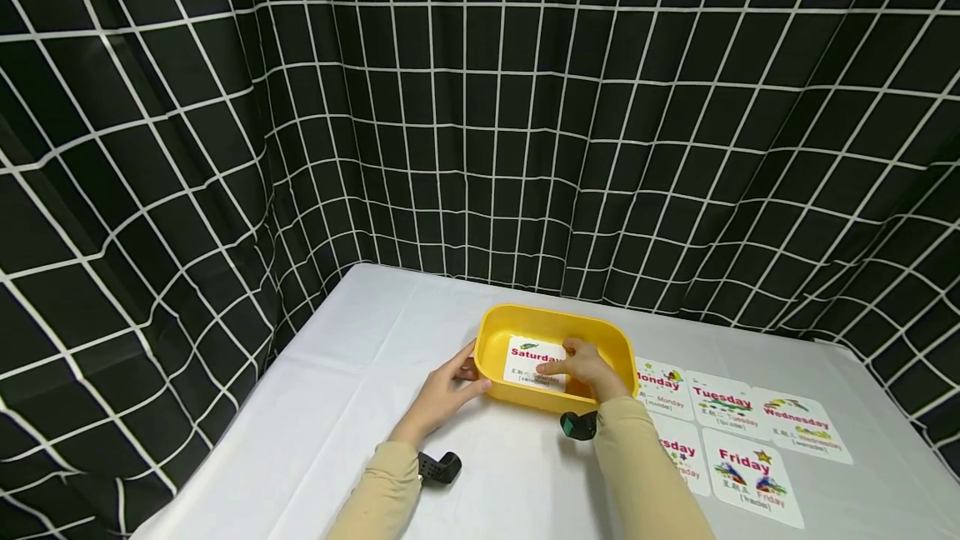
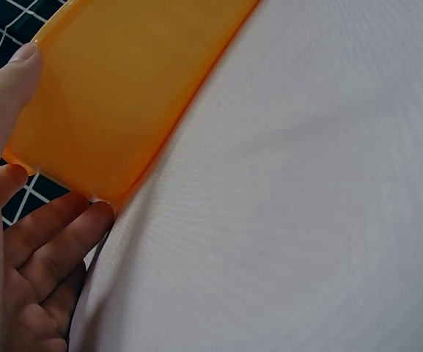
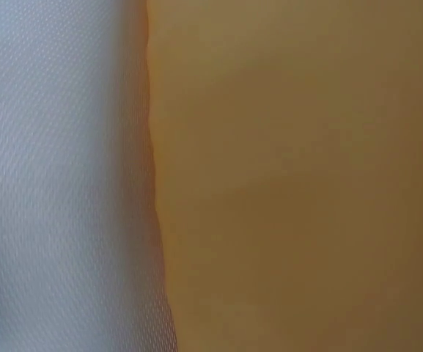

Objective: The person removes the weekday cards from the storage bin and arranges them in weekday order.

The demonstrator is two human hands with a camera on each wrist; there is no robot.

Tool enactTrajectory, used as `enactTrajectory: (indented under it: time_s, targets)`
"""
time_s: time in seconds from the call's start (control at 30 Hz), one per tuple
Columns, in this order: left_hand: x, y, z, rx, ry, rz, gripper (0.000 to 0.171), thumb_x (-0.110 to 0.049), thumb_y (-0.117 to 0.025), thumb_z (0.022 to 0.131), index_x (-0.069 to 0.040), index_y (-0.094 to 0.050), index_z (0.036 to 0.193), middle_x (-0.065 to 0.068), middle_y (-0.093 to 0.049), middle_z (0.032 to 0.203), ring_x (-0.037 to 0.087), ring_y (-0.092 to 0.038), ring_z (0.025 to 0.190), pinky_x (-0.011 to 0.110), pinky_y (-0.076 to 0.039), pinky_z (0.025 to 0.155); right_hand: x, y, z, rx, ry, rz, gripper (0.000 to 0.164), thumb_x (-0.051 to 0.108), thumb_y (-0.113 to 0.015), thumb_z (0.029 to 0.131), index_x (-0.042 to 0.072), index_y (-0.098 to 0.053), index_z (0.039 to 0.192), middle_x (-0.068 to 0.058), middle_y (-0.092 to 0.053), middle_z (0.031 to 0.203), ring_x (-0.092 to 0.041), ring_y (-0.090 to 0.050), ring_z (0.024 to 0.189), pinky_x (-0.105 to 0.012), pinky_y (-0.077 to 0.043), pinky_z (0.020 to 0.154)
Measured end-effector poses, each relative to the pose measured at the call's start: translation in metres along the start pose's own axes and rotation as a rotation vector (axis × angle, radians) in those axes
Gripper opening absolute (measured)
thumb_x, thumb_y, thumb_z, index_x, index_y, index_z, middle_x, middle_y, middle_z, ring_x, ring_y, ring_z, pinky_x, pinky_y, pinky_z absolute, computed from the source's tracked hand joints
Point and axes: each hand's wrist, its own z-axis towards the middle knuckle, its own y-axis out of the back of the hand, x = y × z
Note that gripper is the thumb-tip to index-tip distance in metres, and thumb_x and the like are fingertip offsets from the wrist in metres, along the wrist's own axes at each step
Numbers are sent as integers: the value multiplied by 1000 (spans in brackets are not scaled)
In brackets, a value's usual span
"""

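A yellow plastic bin [image 1: 607,340] sits on the white-covered table in the head view. My left hand [image 1: 442,394] holds its left end, and in the left wrist view the thumb [image 2: 24,62] lies at the rim while other fingers touch the end wall. My right hand [image 1: 588,367] reaches inside the bin over its front right side. It grips the right edge of a white Saturday card [image 1: 517,365], thumb across the printed face. The right wrist view holds only the bin's wall [image 3: 292,176] and white cloth; the right hand is hidden there.
Right of the bin lie Monday [image 1: 663,390], Tuesday [image 1: 726,402], Wednesday [image 1: 798,423] and Friday [image 1: 753,477] cards. A card ending in "sday" [image 1: 686,461] is partly behind the right sleeve. A black gridded curtain [image 1: 480,148] surrounds the white table [image 1: 360,357].
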Motion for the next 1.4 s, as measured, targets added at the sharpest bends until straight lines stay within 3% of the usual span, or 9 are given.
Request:
enactTrajectory:
  time_s: [0.13, 0.3, 0.7, 0.93, 1.23, 1.4]
  targets:
    - [1, 0, 0, -9, 1, 9, 75, -48, -66, 82, -26, -32, 145, -10, -60, 111, 8, -56, 94, 44, -35, 97, -1, 0, 1, 0, 4, -27, 91, 26, -81, 71, -9, -31, 138, -30, -17, 142, -39, -21, 122, -50, -11, 107]
    - [2, -1, 0, -3, 24, 10, 76, -50, -66, 81, -29, -32, 145, -12, -60, 111, 7, -56, 95, 43, -35, 97, -3, 0, 3, -13, 12, -61, 92, 24, -84, 67, -8, -34, 137, -29, -22, 137, -39, -25, 117, -49, -16, 106]
    - [3, -1, -1, -5, -3, 13, 75, -48, -65, 83, -25, -32, 146, -8, -60, 113, 9, -55, 95, 47, -35, 96, -5, -4, 6, -46, 19, -152, 89, 22, -87, 63, -7, -40, 133, -25, -31, 125, -37, -32, 111, -48, -26, 101]
    - [3, -1, 0, -10, -1, 12, 74, -47, -66, 82, -26, -32, 145, -9, -60, 112, 10, -56, 95, 46, -34, 97, -7, -3, 7, -42, 22, -195, 88, 20, -88, 61, -4, -42, 133, -27, -28, 133, -39, -30, 116, -51, -22, 103]
    - [4, -2, 2, -12, -6, -26, 73, -37, -69, 82, -24, -33, 145, -2, -61, 114, 19, -56, 97, 50, -32, 97, -5, -2, 7, -57, 47, -264, 89, 19, -88, 60, -4, -41, 132, -24, -33, 125, -38, -34, 111, -50, -27, 99]
    - [3, -1, 2, -6, -1, -1, 74, -44, -67, 82, -27, -32, 145, -7, -61, 112, 12, -56, 96, 46, -33, 97, -5, -2, 8, -61, 49, -261, 88, 17, -88, 60, -6, -42, 131, -23, -35, 122, -36, -36, 109, -48, -29, 98]
